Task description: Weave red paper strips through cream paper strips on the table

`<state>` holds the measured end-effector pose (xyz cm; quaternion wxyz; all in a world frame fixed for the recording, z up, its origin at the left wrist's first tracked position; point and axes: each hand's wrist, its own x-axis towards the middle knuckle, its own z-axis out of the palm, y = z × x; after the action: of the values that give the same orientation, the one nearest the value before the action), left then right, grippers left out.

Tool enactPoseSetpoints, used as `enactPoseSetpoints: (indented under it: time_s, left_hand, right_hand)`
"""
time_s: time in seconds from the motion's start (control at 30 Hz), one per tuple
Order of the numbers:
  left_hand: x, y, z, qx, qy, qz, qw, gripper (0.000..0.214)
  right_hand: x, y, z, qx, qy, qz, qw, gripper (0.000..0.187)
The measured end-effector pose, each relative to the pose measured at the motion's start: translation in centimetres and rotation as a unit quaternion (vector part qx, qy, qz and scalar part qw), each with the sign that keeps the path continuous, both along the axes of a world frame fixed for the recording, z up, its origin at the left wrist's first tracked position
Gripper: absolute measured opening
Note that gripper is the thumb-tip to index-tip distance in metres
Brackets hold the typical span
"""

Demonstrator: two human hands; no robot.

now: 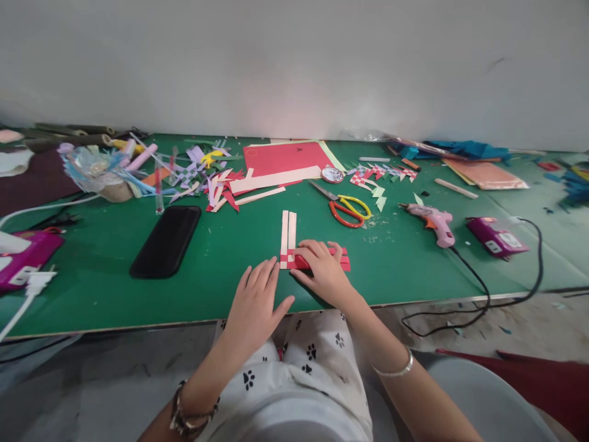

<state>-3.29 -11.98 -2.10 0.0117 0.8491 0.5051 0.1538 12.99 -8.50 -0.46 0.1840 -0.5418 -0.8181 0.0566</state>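
Note:
On the green table in front of me lies a small piece of woven paper strips (284,258), with a red and pale pink checkered corner. Two pale pink strips (289,230) run away from me and red strips (345,259) run to the right. My right hand (322,270) rests over the red strips, fingers spread and bent a little, pressing them to the table. My left hand (257,298) lies just left of the weave, fingers stretched out, the fingertips close to its left edge. Between the left thumb and fingers I see nothing held.
Scissors (345,209), a round dish (332,175) and red paper sheets (285,159) lie beyond the weave. A black phone (165,241) is at left, a pink glue gun (432,222) and purple power strip (497,236) at right. Paper scraps (221,190) are scattered behind.

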Motion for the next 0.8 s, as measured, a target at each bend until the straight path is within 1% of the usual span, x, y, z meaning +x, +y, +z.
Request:
enactPoseSetpoints:
  time_s: [0.13, 0.27, 0.4, 0.53, 0.63, 0.8]
  left_hand:
    - [0.2, -0.1, -0.2, 0.002, -0.006, 0.000, 1.000, 0.050]
    - [0.1, -0.1, 0.0, -0.003, -0.023, 0.008, 1.000, 0.048]
    - [0.0, 0.0, 0.4, -0.019, -0.041, -0.009, 0.999, 0.041]
    - [-0.1, 0.7, 0.6, -0.014, -0.062, 0.019, 0.998, 0.041]
    - [0.1, 1.4, 0.4, -0.003, -0.041, 0.032, 0.999, 0.044]
    - [0.6, 1.9, 0.2, 0.012, -0.009, 0.025, 1.000, 0.042]
  right_hand:
    - [0.0, -0.1, 0.0, -0.011, -0.005, -0.003, 1.000, 0.021]
    - [-0.1, -0.1, 0.1, -0.021, -0.002, -0.006, 1.000, 0.021]
    - [0.0, -0.1, 0.1, -0.023, 0.006, -0.005, 1.000, 0.023]
    - [0.0, -0.1, -0.1, -0.019, 0.009, 0.000, 1.000, 0.024]
    - [0.0, -0.1, -0.1, -0.020, 0.014, 0.001, 1.000, 0.025]
    - [0.0, -0.1, -0.1, -0.022, 0.019, -0.007, 1.000, 0.029]
